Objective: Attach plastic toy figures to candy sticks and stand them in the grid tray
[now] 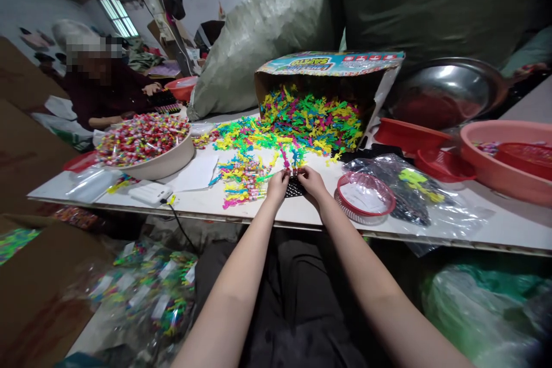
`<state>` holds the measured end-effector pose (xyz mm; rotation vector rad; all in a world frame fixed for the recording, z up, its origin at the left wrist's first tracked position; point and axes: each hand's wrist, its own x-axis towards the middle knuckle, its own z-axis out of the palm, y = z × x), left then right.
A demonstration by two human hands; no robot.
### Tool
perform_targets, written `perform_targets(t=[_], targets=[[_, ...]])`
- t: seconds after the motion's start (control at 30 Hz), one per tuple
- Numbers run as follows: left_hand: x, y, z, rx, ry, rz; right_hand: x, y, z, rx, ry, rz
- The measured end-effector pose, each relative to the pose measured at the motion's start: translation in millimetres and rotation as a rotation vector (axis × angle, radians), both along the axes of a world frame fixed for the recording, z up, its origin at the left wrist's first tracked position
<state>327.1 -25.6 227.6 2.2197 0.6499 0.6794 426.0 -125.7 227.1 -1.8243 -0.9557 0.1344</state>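
From my remote station, I observe a magenta figure and a blue figure at the far edge of a black perforated tray, between two hands. The left hand is curled nearly closed, fingertips by the magenta figure; the right hand is similarly curled near the blue one. I cannot tell whether either grips. Left lie multicoloured figures; right, a red basket; beyond, an open carton; far left, a cream bowl and a seated person.
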Motion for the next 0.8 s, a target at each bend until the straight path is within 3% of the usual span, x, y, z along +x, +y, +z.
perform_targets(t=[0.8], targets=[[-5,-9,12.3,0.064,0.14,0.02,-2,-4,1.2,-0.009,0.026,-0.019]])
